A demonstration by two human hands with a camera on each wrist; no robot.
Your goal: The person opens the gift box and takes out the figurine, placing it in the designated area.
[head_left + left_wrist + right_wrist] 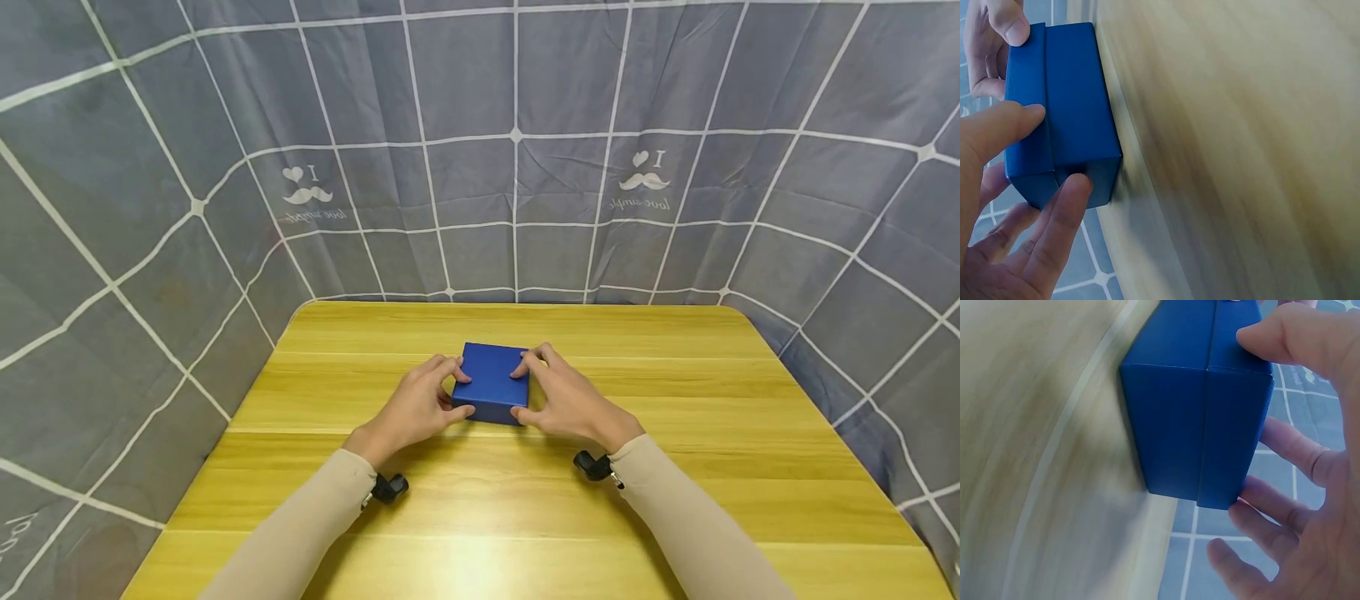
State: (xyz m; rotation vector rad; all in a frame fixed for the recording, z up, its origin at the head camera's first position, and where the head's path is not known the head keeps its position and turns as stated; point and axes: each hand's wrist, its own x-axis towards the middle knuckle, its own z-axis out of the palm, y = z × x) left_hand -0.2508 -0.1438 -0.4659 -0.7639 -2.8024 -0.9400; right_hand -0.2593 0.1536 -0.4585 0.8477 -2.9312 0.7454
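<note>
A blue lidded box (491, 373) rests on the wooden table, with a lid seam running round its sides in both wrist views. At its left, my left hand (412, 404) grips it, the thumb on the front face and a fingertip on top. My right hand (576, 402) holds the opposite side, its thumb near the front right corner and a finger on top. In the left wrist view the left thumb presses the lid part of the box (1079, 94). In the right wrist view, some fingers of the right hand (1332, 465) stand off the box's side.
The yellow wood-grain table (480, 492) has rounded far corners. Grey curtains (465, 183) with white grid lines stand behind it and along both sides. A small black device (390, 487) sits at the left wrist, another black device (592, 465) at the right.
</note>
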